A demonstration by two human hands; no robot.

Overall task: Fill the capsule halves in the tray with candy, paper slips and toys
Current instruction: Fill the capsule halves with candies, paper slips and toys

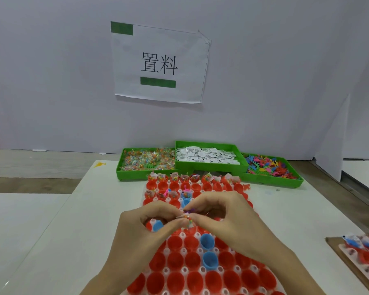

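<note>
Capsule tray (184, 270), lower centre of the frame: white, with rows of sockets holding red capsule halves (176, 282) and a few blue capsule halves (207, 241). Near rows stood unfilled; the far rows, just above the hands, carried filled capsule halves (174, 177) with candy, slips and toys poking out.

Left hand (141, 233), lower centre-left: fingers curled inward, thumb and forefinger pinching a small bundle (188, 220) of candy packet, paper slip and a coloured toy piece. A blue-and-red capsule showed under its fingers.

Right hand (226, 218), lower centre-right: fingers curled, thumb and forefinger pinching the same bundle from the opposite side. The bundle sat between the two sets of fingertips, above the middle of the tray, not in any socket.

Candy bin (124, 167), centre-left, beyond the tray: green, holding clear packets of coloured candy (147, 159).

Slip bin (211, 167), centre: green, set higher than its neighbours, holding white printed paper slips (207, 156).

Toy bin (294, 183), centre-right: green, holding small coloured plastic toys (266, 166).

Second tray (366, 252), lower right edge: on brown cardboard (337, 245), partly out of view.

Paper sign (160, 62), upper centre: taped to the white wall with green tape.
</note>
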